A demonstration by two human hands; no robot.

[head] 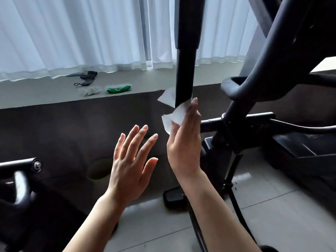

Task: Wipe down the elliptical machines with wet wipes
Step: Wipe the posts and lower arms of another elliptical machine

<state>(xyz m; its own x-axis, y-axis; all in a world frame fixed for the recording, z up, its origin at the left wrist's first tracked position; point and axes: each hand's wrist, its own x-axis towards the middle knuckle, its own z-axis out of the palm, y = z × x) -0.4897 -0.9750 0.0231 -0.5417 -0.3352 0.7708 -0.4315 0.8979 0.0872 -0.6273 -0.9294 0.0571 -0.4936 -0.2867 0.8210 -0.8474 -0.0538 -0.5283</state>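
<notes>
left edge: black tubular handlebar end with a shiny bolt, part of a second machine, blurred, can't tell more.

pale window ledge carries a dark grey strap-like bundle, a crumpled clear wrapper and a green-and-white soft pack, probably the wipe pack, label unreadable. white pleated curtains hang behind.

left hand: grip open, fingers straight and spread, palm facing the post, touching nothing, just beside the right hand.

thin white wet wipe: soft, limp, light, likely damp and a bit slick on paint. it is wrapped partway round the black upright steel post of the elliptical, loose corner sticking out left of the post, another flap hanging below. best held as it is: flat under palm and fingers, so it doesn't bunch.

right hand: grip closed on the wipe, pressing it to the post's lower section, fingertips pointing up.

post: rigid, fixed, won't give; long axis near vertical, thicker sleeve on top. strokes should run along that axis.

right: black curved frame tubes and crossbar, grey tiled floor below.
</notes>
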